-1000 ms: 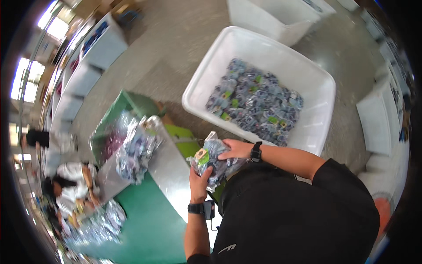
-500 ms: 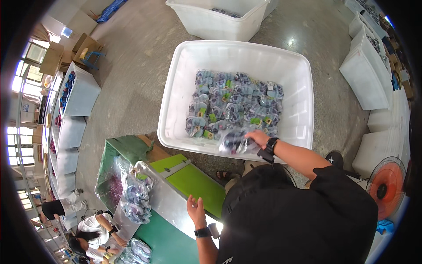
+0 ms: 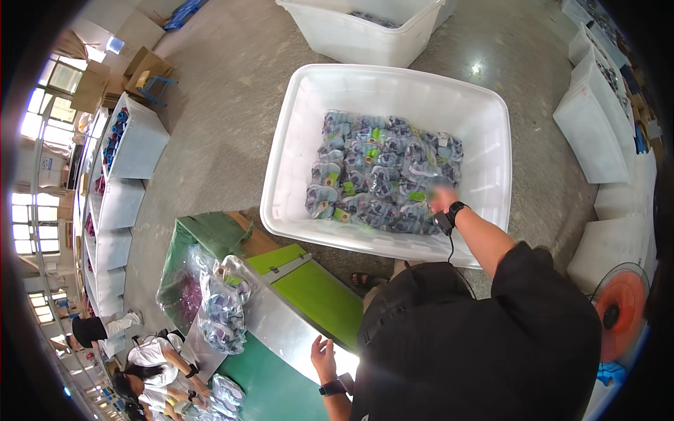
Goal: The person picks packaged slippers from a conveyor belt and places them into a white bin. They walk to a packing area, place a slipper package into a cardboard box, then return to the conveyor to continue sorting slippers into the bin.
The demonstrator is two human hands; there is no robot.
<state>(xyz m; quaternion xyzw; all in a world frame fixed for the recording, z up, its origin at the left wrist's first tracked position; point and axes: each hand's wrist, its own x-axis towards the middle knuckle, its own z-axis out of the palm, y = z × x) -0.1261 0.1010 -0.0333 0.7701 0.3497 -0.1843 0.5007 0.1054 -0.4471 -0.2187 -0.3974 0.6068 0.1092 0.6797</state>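
Bare floor is showing inside the white bin (image 3: pixel 302 147) left of the packets (image 3: pixel 382 172); its walls are fencing them in.

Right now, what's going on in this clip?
A person in a black top leans over a large white bin partly filled with small clear-bagged packets. The right hand, blurred, is down among the packets at the pile's near right edge; whether it grips one cannot be told. The left hand rests open on a shiny metal surface of the green worktable, beside a clear bag of packets.
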